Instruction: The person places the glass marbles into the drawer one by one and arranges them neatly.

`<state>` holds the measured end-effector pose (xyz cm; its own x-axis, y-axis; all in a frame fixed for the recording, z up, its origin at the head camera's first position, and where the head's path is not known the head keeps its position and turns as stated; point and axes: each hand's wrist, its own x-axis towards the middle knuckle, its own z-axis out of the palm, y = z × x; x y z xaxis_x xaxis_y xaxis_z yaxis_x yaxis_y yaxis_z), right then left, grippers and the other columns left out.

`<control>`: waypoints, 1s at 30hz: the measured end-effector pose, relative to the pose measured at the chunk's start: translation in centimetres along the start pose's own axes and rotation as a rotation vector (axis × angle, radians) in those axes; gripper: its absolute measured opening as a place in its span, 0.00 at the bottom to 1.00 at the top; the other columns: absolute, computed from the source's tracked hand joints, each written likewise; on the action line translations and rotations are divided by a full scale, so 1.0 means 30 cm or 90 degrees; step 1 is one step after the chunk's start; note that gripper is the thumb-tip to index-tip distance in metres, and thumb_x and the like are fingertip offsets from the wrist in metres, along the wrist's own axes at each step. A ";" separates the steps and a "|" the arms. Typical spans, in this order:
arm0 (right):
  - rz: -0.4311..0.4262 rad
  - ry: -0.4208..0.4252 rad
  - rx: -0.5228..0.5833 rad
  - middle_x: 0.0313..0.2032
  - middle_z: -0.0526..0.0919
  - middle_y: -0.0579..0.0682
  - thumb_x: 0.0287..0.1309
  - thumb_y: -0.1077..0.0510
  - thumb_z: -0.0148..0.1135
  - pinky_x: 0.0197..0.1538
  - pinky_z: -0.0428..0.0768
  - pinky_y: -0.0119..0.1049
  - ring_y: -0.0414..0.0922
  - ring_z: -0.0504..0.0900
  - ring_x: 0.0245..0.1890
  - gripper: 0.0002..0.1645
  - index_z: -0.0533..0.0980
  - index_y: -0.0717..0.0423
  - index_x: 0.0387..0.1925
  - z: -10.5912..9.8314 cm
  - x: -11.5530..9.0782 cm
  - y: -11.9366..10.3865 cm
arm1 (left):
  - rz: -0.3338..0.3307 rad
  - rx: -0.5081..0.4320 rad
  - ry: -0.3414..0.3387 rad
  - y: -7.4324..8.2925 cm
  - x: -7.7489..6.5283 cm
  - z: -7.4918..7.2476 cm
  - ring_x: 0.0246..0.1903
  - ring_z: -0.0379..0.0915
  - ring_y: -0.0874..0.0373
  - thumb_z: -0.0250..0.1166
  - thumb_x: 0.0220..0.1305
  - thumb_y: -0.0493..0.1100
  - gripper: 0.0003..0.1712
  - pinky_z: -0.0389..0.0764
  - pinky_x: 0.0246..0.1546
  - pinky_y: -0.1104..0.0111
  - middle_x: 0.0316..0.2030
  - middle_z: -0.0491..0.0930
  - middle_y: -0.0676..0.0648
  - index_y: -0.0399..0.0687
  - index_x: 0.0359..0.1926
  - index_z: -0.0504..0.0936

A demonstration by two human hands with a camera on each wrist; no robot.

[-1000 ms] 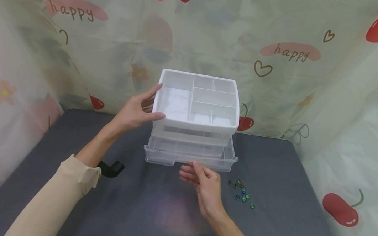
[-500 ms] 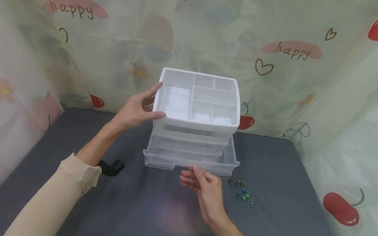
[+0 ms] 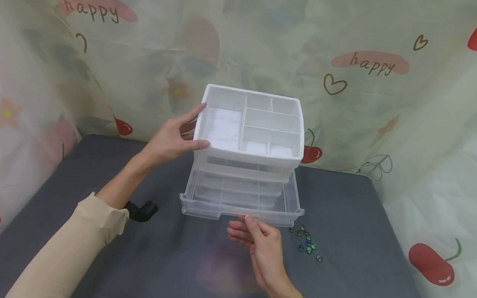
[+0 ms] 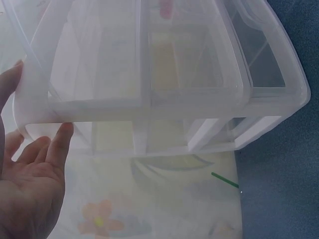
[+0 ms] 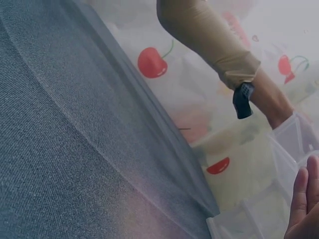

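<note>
A white plastic drawer organizer [image 3: 248, 155] with a divided open top tray stands at the table's middle in the head view. Its clear bottom drawer [image 3: 203, 208] is slid out toward me. My left hand [image 3: 169, 141] grips the organizer's upper left side, with the thumb on the front rim and a fingertip farther back on the rim. The same hand [image 4: 35, 184] shows at the left in the left wrist view. At the drawer's front lip, my right hand [image 3: 263, 249] pinches the edge with thumb and index finger, the other fingers extended. In the right wrist view its fingers [image 5: 300, 199] appear at the lower right.
Several small glass beads [image 3: 308, 242], green, blue and brownish, lie loose on the dark table [image 3: 168, 262] right of the drawer. A wrist camera [image 3: 142, 211] is strapped at the left cuff. A printed curtain [image 3: 260, 42] hangs behind and at both sides.
The bottom drawer has slid farther out toward me, with my right hand moving along at its lip. My left hand keeps its grip on the organizer's side. The beads lie where they were.
</note>
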<state>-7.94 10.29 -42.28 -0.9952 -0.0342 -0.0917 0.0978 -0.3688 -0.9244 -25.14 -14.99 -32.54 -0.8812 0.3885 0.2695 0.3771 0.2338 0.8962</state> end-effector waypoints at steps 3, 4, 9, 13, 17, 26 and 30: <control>-0.007 -0.006 0.003 0.36 0.89 0.57 0.69 0.52 0.60 0.45 0.83 0.46 0.51 0.89 0.38 0.29 0.75 0.80 0.52 -0.003 -0.002 0.004 | 0.000 -0.001 0.000 0.000 0.000 0.001 0.72 0.57 0.55 0.73 0.59 0.38 0.52 0.71 0.60 0.60 0.76 0.52 0.55 0.59 0.78 0.54; -0.010 -0.007 0.004 0.35 0.89 0.57 0.69 0.53 0.60 0.45 0.83 0.47 0.51 0.89 0.38 0.29 0.75 0.80 0.51 -0.004 -0.002 0.005 | 0.000 -0.002 -0.001 0.001 0.000 0.001 0.72 0.57 0.55 0.73 0.59 0.38 0.52 0.71 0.60 0.60 0.76 0.52 0.55 0.59 0.78 0.54; -0.017 -0.011 0.006 0.35 0.88 0.57 0.69 0.53 0.60 0.44 0.83 0.47 0.51 0.89 0.37 0.26 0.76 0.78 0.51 -0.009 -0.004 0.010 | -0.001 -0.013 -0.002 0.002 -0.001 0.001 0.72 0.57 0.55 0.73 0.59 0.37 0.52 0.71 0.60 0.61 0.76 0.52 0.54 0.61 0.78 0.54; -0.016 -0.014 0.003 0.35 0.88 0.58 0.69 0.54 0.60 0.44 0.83 0.47 0.51 0.89 0.36 0.21 0.80 0.72 0.48 -0.011 -0.007 0.011 | 0.002 -0.017 -0.001 0.001 0.000 0.001 0.71 0.58 0.55 0.73 0.59 0.36 0.52 0.72 0.60 0.61 0.76 0.52 0.54 0.58 0.78 0.55; -0.011 -0.031 -0.008 0.36 0.88 0.58 0.69 0.54 0.60 0.44 0.83 0.48 0.51 0.89 0.36 0.22 0.79 0.73 0.49 -0.017 -0.011 0.010 | 0.008 -0.019 -0.002 -0.002 0.001 -0.001 0.72 0.57 0.55 0.73 0.59 0.36 0.51 0.71 0.61 0.61 0.76 0.52 0.54 0.56 0.78 0.55; -0.023 -0.070 -0.062 0.36 0.88 0.57 0.68 0.61 0.60 0.42 0.84 0.46 0.51 0.89 0.35 0.21 0.77 0.79 0.50 -0.075 -0.022 0.006 | 0.009 -0.004 -0.002 -0.005 0.000 -0.002 0.72 0.57 0.55 0.73 0.60 0.37 0.51 0.70 0.61 0.61 0.76 0.53 0.55 0.56 0.78 0.54; -0.011 -0.062 -0.102 0.34 0.89 0.55 0.65 0.61 0.63 0.37 0.83 0.40 0.48 0.88 0.33 0.19 0.78 0.78 0.47 -0.116 -0.024 0.000 | 0.008 -0.003 -0.008 -0.008 -0.002 -0.004 0.72 0.56 0.56 0.73 0.60 0.39 0.51 0.69 0.62 0.61 0.76 0.51 0.57 0.58 0.78 0.54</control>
<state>-7.21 13.53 -43.51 -0.9915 -0.1216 -0.0456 0.0715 -0.2184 -0.9732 -25.22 -15.19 -32.75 -0.8729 0.4019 0.2767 0.3868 0.2243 0.8945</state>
